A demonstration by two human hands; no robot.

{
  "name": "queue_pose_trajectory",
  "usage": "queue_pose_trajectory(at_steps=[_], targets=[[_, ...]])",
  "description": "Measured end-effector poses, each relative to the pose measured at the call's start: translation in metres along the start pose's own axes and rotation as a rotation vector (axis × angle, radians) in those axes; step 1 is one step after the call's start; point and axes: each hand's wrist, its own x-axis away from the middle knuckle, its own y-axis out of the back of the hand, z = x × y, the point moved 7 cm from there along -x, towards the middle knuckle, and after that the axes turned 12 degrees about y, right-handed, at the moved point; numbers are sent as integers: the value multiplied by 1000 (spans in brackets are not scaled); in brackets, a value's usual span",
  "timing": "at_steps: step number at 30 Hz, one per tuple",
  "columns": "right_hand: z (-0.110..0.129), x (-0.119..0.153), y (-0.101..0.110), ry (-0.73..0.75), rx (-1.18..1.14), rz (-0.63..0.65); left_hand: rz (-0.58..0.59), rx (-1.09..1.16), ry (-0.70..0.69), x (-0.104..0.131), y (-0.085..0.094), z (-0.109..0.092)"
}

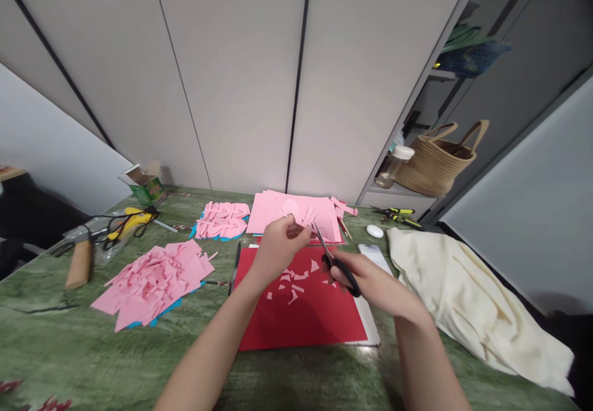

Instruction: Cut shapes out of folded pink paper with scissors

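Note:
My right hand (348,270) is closed around the black handles of a pair of scissors (346,272), whose blades point up and left. My left hand (280,244) pinches a small piece of pink paper (303,226), close to the scissor tips. Below both hands lies a red sheet (301,319) scattered with several small pink scraps (297,290). Behind them are pink sheets (266,213) with drawn or cut round shapes. Whether the blades touch the held piece, I cannot tell.
At left lie a heap of pink offcuts (157,278), pink cut-outs (221,220), a yellow-handled tool (130,222) and a green box (147,190). At right are a phone (374,255), a white oval object (374,231), pliers (401,218) and cream cloth (454,300).

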Motion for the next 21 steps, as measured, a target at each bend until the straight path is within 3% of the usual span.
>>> queue_pose_trajectory(at_steps=[21], targets=[[-2,1,-4,-51,-65,24,-7,-53,-6,0,2,0]])
